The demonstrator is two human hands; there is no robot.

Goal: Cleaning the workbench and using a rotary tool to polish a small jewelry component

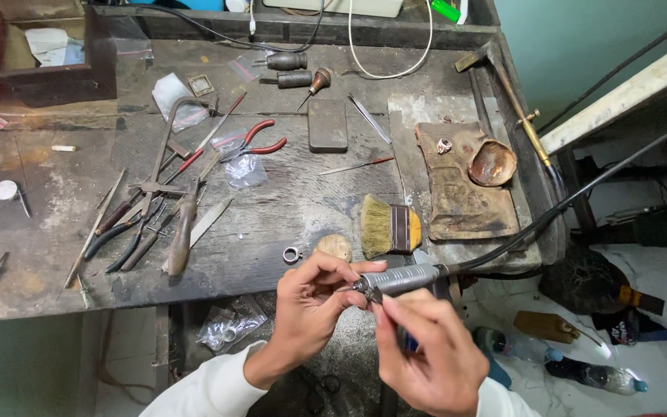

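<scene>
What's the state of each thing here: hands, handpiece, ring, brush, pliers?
left hand: gripping handpiece tip
right hand: fingers on handpiece tip
rotary handpiece: held level, cable attached
ring: loose on bench
brush: lying flat
red-handled pliers: lying, handles spread

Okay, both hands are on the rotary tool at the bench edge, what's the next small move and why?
Probably finish seating the bit: the right hand pinches at the tip of the rotary tool while the left hand steadies its nose. The small ring lies untouched on the bench.
</scene>
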